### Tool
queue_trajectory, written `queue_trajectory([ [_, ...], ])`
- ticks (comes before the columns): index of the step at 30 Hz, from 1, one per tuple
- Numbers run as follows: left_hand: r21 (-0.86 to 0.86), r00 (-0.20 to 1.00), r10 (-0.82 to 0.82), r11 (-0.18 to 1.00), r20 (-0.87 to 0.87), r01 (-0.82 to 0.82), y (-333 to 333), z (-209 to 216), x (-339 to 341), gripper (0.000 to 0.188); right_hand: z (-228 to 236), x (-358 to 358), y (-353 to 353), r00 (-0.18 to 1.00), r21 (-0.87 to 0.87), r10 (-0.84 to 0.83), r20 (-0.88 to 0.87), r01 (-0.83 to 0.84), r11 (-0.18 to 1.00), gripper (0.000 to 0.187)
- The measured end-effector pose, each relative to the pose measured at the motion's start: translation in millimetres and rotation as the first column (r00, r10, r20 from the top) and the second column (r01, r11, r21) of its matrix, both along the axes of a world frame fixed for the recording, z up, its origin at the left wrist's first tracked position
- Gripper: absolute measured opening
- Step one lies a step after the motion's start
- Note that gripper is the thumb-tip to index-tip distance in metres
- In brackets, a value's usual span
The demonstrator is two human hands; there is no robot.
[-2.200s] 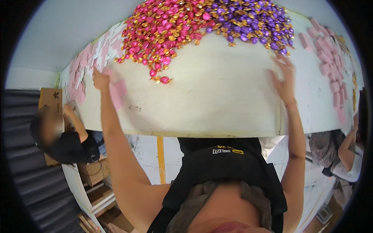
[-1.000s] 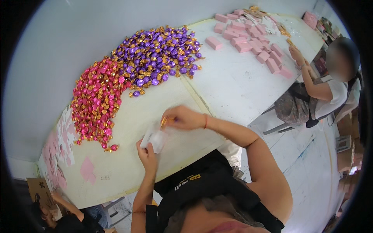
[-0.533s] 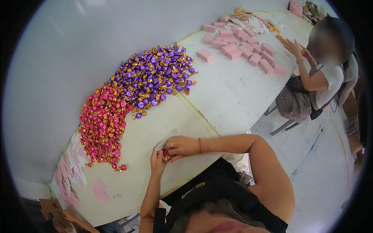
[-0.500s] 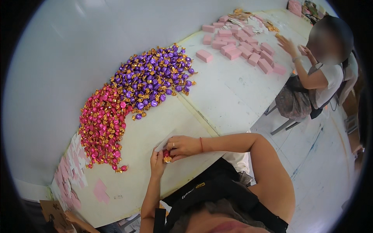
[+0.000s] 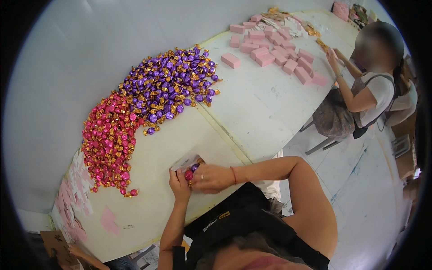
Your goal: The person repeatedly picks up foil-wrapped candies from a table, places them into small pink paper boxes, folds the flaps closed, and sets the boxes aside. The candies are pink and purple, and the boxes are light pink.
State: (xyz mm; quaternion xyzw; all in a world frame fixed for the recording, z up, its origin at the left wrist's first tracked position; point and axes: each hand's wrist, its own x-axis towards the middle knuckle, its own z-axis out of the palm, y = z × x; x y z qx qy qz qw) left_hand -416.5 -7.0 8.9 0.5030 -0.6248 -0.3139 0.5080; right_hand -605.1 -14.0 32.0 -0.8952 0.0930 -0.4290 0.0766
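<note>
At the near side of the table, my left hand (image 5: 180,185) is closed on a small open carton (image 5: 182,163) with a pale inside. A pink foil-wrapped candy (image 5: 188,175) and a purple foil-wrapped candy (image 5: 194,167) show at its opening, with bits of gold wrapper around them. My right hand (image 5: 213,178), slightly blurred, is at the carton's right side with its fingers curled in toward the candies. Its fingertips are hidden, so whatever they pinch cannot be made out.
Beyond my hands lie a heap of pink candies (image 5: 108,144) and a heap of purple candies (image 5: 168,83). Flat pink and white cartons (image 5: 72,202) lie at left. Pink boxes (image 5: 265,58) are piled at the far right, where a co-worker (image 5: 369,90) sits.
My right hand has shifted off the carton's top, uncovering its opening and a purple candy beside the pink one. The view has shifted slightly. The co-worker's hands have come closer together.
</note>
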Motion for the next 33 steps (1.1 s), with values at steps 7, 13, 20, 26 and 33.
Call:
queue_trajectory([
  [7, 0.091, 0.972, -0.031, 0.994, -0.234, 0.054, -8, -11, 12, 0.021, -38, 20, 10, 0.957, 0.203, -0.18, -0.226, 0.227, 0.952, 0.029],
  [13, 0.201, 0.986, -0.029, 0.978, -0.162, 0.062, -5, 1, 12, 0.024, -27, 8, -10, 0.884, 0.496, -0.414, -0.218, 0.466, 0.733, 0.043],
  [20, 0.081, 0.997, -0.031, 0.996, 0.067, 0.025, -8, 2, 10, 0.022, -7, -30, -13, 0.881, 0.477, -0.463, -0.097, 0.449, 0.756, 0.031],
  [26, 0.111, 0.992, -0.049, 0.993, 0.112, 0.037, -4, 10, 10, 0.023, 27, -17, -8, 0.909, 0.31, -0.414, -0.049, 0.408, 0.859, 0.035],
  [33, 0.109, 0.955, -0.211, 0.975, 0.21, 0.191, -12, 25, 24, 0.026, 36, -13, -19, 0.902, 0.102, -0.327, -0.283, 0.367, 0.925, 0.029],
])
